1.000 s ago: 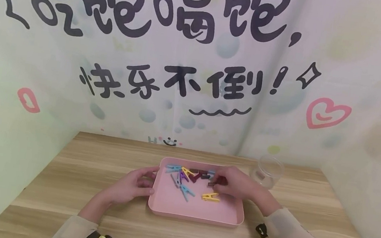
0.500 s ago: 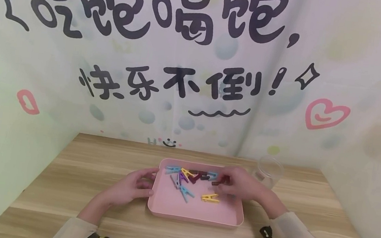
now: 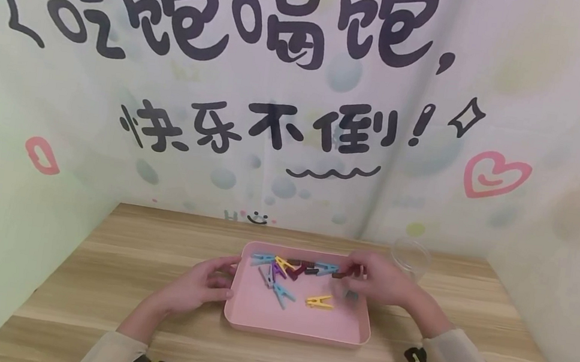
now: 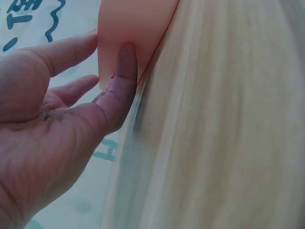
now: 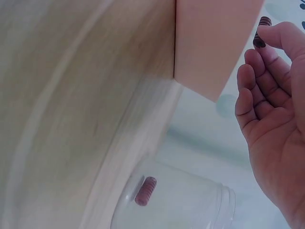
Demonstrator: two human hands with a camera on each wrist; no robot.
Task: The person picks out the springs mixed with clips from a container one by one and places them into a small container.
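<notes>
A shallow pink tray (image 3: pixel 298 333) sits on the wooden table. Thumb and index finger of my right hand (image 3: pixel 383 280) pinch a small dark brown ribbed cylinder (image 5: pixel 262 32) above the tray's right side. Relaxed fingers of my left hand (image 3: pixel 195 287) touch the outer left wall, which the left wrist view shows close up (image 4: pixel 131 28). Inside the tray lie small clothes pegs: a yellow peg (image 3: pixel 320 302) apart on the right, a light blue peg (image 3: pixel 284 294), and several more with dark ribbed cylinders (image 3: pixel 306 264) along the back.
Behind my right hand, a clear plastic jar (image 3: pixel 411 253) stands on the table at the back right. One reddish-brown ribbed cylinder (image 5: pixel 146 191) is inside it. A printed curtain (image 3: pixel 262 189) hangs directly behind the table and along both sides.
My right hand has moved to the right across the tray, carrying the ribbed cylinder toward the jar's side. The light blue peg at the back right shows more fully. My left hand stays put.
</notes>
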